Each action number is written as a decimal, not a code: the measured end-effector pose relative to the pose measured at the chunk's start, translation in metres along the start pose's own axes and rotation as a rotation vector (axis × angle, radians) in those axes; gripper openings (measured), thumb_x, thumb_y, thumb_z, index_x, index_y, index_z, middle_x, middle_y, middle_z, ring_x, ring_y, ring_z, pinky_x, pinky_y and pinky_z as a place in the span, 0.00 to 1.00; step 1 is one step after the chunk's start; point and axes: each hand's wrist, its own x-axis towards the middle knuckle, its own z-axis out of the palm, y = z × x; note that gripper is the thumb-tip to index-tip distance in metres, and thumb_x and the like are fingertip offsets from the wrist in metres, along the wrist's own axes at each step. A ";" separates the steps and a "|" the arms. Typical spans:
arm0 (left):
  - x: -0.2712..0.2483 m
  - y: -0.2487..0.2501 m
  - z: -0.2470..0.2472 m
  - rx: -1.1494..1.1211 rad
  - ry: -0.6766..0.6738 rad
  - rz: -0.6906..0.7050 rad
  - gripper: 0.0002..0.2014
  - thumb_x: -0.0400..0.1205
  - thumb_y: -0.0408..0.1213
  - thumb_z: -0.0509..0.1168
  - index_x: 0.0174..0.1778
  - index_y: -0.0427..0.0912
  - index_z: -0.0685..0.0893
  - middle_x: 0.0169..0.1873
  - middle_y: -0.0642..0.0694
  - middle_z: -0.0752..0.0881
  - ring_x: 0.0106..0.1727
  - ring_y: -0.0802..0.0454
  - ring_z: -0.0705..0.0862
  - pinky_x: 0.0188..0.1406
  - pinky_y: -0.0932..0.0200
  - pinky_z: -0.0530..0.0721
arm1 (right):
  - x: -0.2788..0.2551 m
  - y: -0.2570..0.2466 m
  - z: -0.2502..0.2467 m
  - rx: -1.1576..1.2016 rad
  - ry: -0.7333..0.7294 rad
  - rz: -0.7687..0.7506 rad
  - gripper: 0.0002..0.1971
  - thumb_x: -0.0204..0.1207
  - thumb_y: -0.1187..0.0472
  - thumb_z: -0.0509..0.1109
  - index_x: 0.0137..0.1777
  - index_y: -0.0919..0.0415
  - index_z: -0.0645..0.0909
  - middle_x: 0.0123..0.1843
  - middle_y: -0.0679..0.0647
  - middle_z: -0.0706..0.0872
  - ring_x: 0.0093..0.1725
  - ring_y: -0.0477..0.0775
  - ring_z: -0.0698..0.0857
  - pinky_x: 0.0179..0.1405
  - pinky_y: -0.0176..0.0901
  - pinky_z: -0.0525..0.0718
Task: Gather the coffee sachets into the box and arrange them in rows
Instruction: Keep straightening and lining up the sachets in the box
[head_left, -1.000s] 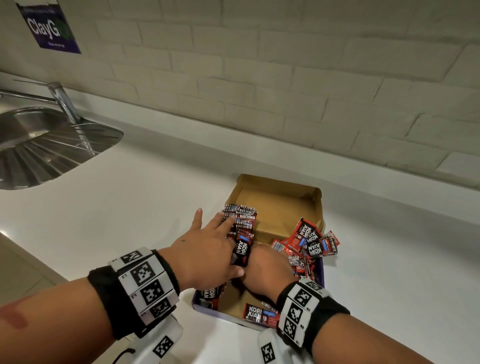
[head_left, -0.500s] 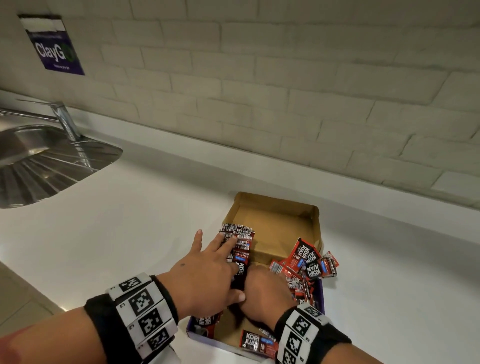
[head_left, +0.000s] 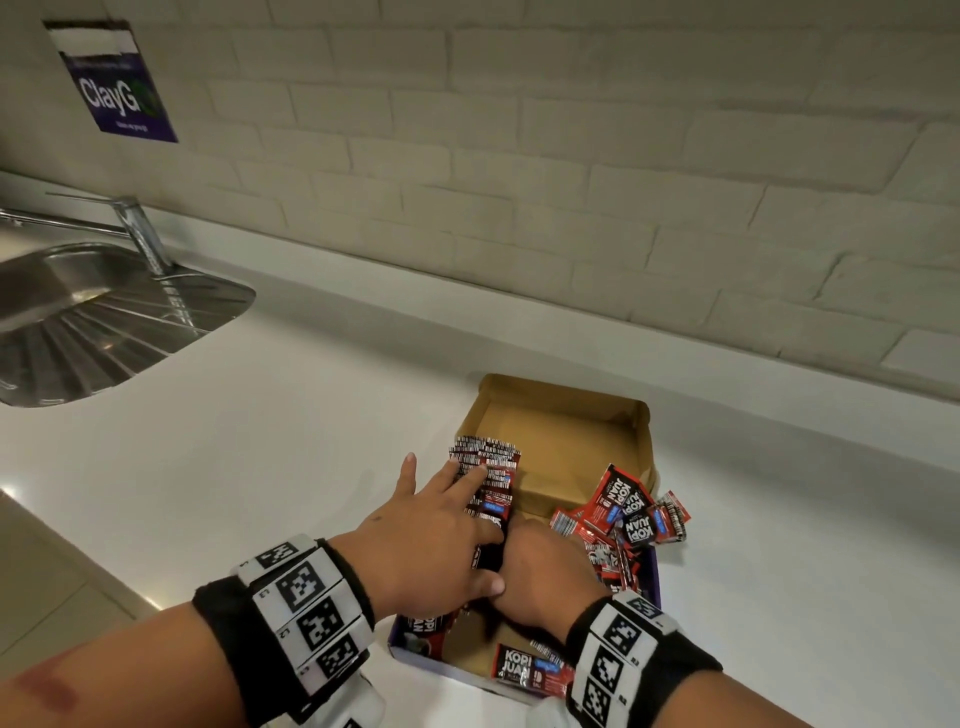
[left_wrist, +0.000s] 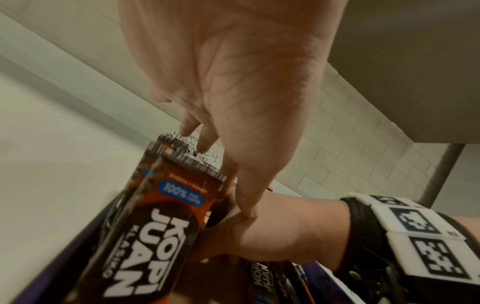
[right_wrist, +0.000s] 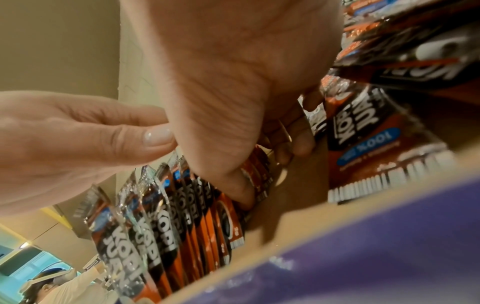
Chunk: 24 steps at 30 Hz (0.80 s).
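The right hand's (head_left: 545, 569) fingers (right_wrist: 293, 144) are mostly hidden: from the head view they curl down out of sight, and the right wrist view shows them bent with the thumb pressed against the row of sachets (head_left: 488, 483), pinching its near end. The left hand (head_left: 426, 535) lies flat, fingers (head_left: 462, 478) straight and spread, resting along the top edges of that row, its thumb touching the right hand. The row stands on edge along the left wall of the one open cardboard box (head_left: 566, 415) on the white desk (head_left: 291, 426); its sachets overlap too tightly to count. A loose heap (head_left: 628, 514) lies at the right wall, partly covered by the right hand. One sachet (head_left: 524, 670) leans on the near wall.
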 end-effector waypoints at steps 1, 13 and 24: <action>0.000 0.000 0.001 0.018 -0.006 0.002 0.28 0.83 0.68 0.55 0.79 0.66 0.68 0.89 0.46 0.40 0.89 0.40 0.38 0.81 0.23 0.34 | 0.000 0.000 0.000 0.003 0.001 -0.001 0.27 0.76 0.47 0.68 0.72 0.58 0.74 0.64 0.54 0.85 0.65 0.60 0.85 0.69 0.58 0.77; -0.005 -0.003 -0.005 0.093 -0.009 -0.052 0.32 0.84 0.69 0.50 0.80 0.56 0.72 0.89 0.44 0.39 0.89 0.40 0.37 0.82 0.24 0.36 | 0.003 -0.001 0.008 -0.015 0.031 0.009 0.28 0.73 0.42 0.66 0.69 0.56 0.75 0.60 0.53 0.85 0.63 0.59 0.84 0.68 0.60 0.76; -0.003 -0.003 0.002 0.065 0.006 -0.036 0.32 0.84 0.68 0.52 0.78 0.54 0.74 0.89 0.44 0.41 0.89 0.41 0.39 0.82 0.24 0.36 | 0.002 -0.014 0.009 -0.084 0.060 0.072 0.33 0.75 0.40 0.67 0.73 0.61 0.70 0.65 0.55 0.83 0.67 0.58 0.83 0.66 0.60 0.76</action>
